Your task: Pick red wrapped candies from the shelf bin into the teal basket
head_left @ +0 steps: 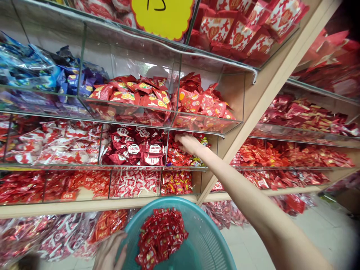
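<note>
A teal plastic basket is at the bottom centre, with a heap of small red-wrapped candies inside. My left hand grips the basket's left rim, its fingers curled over the edge. Stretched out to the shelf, my right hand is down in a clear-fronted bin among red-wrapped candies. Its fingers bend downward and their tips are hidden, so what they hold does not show. A few yellow wrappers lie beside that hand.
Dark red packets fill the neighbouring bin on the left. Above is a shelf lip with orange-printed red packets. A wooden upright divides the shelves near my right arm. Bagged sweets lie on the floor below.
</note>
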The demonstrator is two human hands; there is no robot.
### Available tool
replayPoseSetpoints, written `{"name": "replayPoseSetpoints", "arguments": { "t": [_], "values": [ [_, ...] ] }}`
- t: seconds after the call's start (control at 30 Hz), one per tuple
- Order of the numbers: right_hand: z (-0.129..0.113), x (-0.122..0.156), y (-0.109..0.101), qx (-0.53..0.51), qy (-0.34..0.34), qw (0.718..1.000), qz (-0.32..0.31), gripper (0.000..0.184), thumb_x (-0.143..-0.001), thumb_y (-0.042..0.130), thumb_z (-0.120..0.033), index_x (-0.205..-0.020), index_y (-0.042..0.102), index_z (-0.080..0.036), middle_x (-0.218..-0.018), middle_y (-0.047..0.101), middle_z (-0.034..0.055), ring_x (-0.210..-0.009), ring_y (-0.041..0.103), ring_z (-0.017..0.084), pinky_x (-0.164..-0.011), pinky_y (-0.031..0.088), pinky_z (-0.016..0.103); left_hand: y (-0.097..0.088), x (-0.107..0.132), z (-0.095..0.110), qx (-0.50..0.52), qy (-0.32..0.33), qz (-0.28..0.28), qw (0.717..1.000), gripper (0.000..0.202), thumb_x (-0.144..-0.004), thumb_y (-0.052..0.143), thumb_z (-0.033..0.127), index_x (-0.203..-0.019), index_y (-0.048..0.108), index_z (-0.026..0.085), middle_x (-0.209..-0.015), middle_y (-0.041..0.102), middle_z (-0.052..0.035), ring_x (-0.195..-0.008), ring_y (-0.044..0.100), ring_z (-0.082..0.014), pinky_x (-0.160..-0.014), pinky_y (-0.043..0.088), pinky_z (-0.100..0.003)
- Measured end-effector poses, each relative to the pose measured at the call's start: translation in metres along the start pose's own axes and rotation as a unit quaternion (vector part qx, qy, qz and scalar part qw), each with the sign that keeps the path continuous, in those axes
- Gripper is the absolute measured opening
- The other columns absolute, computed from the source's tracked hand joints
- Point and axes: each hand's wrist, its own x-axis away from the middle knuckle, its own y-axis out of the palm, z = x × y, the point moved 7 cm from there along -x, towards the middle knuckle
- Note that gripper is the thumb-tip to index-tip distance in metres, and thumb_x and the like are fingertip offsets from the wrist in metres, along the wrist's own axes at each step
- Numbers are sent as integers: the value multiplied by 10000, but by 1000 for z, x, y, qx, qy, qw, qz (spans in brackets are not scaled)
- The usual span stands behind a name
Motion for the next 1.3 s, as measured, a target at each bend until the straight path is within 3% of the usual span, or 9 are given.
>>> {"name": "replayPoseSetpoints", "arguments": {
  "t": [0.4, 0.57, 0.77, 0.9, 1.07, 1.17, 1.3],
  "values": [
    [-1, -5, 3, -1, -26, 999, -21, 329, -817, 561, -147, -1144, 579, -173, -1072, 647, 106, -959, 586, 212, -770, 418, 282, 17, -4, -10, 57, -78, -97, 990, 293, -857, 431, 396, -1063, 576, 248, -1093, 618, -48, -1034, 600, -199, -888, 514, -353],
    [-3, -8, 4, -4, -29, 998, -50, 295, -783, 593, -142, -1075, 626, -168, -1008, 666, 81, -890, 604, 195, -715, 415, 260, 16, -4, -6, 57, -80, -101, 990, 288, -860, 428, 396, -1062, 569, 246, -1107, 607, -49, -1059, 583, -203, -915, 495, -363],
    [3, -3, -3, -73, -31, 997, -8, 259, -798, 576, -135, -1052, 621, -156, -979, 657, 51, -842, 575, 162, -724, 394, 248, 14, -5, -3, 55, -81, -96, 991, 275, -851, 434, 387, -1030, 589, 247, -1078, 613, -43, -1037, 593, -207, -897, 506, -358],
    [12, 26, -20, -111, -24, 991, 72, 241, -838, 541, -159, -1071, 599, -143, -994, 642, 60, -885, 548, 178, -766, 386, 271, 15, -4, -3, 60, -81, -103, 990, 276, -855, 425, 401, -1001, 599, 245, -1084, 596, -49, -1033, 592, -209, -913, 495, -375],
    [-5, 107, -36, -152, -37, 968, 196, 226, -880, 482, -165, -1087, 571, -148, -1003, 632, 85, -897, 499, 209, -808, 386, 335, 16, -2, -3, 66, -91, -98, 989, 302, -859, 408, 427, -986, 601, 232, -1097, 581, -66, -1034, 589, -217, -900, 496, -379],
    [-33, 153, -11, -224, -26, 953, 203, 211, -903, 464, -186, -1091, 556, -157, -1006, 628, 91, -913, 502, 207, -810, 400, 342, 17, -2, -4, 64, -104, -113, 986, 307, -868, 398, 432, -998, 597, 238, -1115, 586, -64, -1036, 592, -216, -898, 492, -376],
    [-90, 184, 76, -285, -33, 956, 61, 184, -891, 499, -178, -1062, 568, -189, -982, 644, 61, -897, 522, 190, -795, 409, 317, 19, -2, -2, 64, -118, -142, 981, 308, -879, 378, 428, -1020, 578, 241, -1141, 582, -60, -1036, 593, -213, -898, 485, -380]
  ]
}}
